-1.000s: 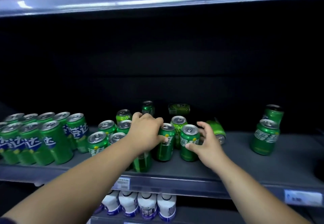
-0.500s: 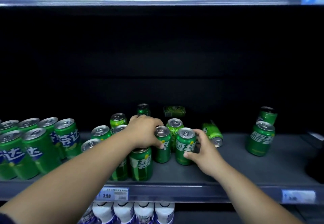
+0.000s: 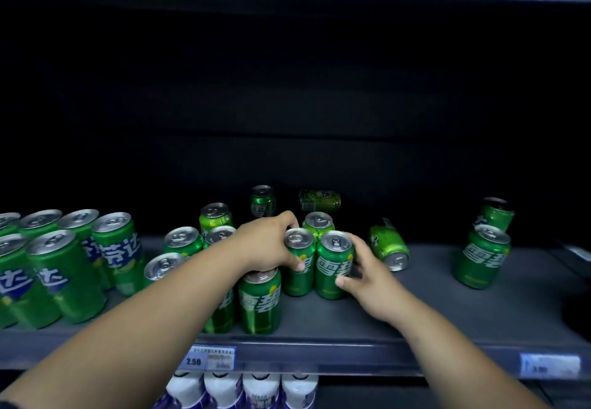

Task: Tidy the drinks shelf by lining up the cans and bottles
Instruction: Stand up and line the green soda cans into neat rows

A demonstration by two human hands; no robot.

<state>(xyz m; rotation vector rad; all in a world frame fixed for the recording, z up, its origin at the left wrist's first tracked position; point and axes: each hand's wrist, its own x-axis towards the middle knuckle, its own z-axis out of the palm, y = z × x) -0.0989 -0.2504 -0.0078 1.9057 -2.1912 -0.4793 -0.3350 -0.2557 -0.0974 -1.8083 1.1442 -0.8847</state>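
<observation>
On the dark grey shelf (image 3: 431, 309) both hands work at a cluster of green soda cans near the middle. The left hand (image 3: 267, 244) reaches over from the left, its fingers (image 3: 294, 263) curled and clamped on an upright can (image 3: 298, 263), thumb pressed to the label. The right hand (image 3: 367, 276) wraps the neighbouring can (image 3: 334, 264) from the right, fingers closed round its side; the two held cans stand touching. Just in front of them, near the shelf's front edge, stands another upright can (image 3: 259, 301), partly under the left wrist. Behind the held pair is an upright can (image 3: 318, 221), and further back towards the rear edge one upright can (image 3: 262, 200) and one lying on its side (image 3: 319, 200). A toppled can (image 3: 388, 248) lies just right of the right hand, its top facing the front. Towards the right end two cans (image 3: 483, 255) stand one behind the other, well apart from the cluster. At the left end a block of green cans (image 3: 64, 268) stands in rows. A price tag (image 3: 209, 357) reading 2.50 sits on the front edge, with white bottles (image 3: 243, 389) on the shelf below.
</observation>
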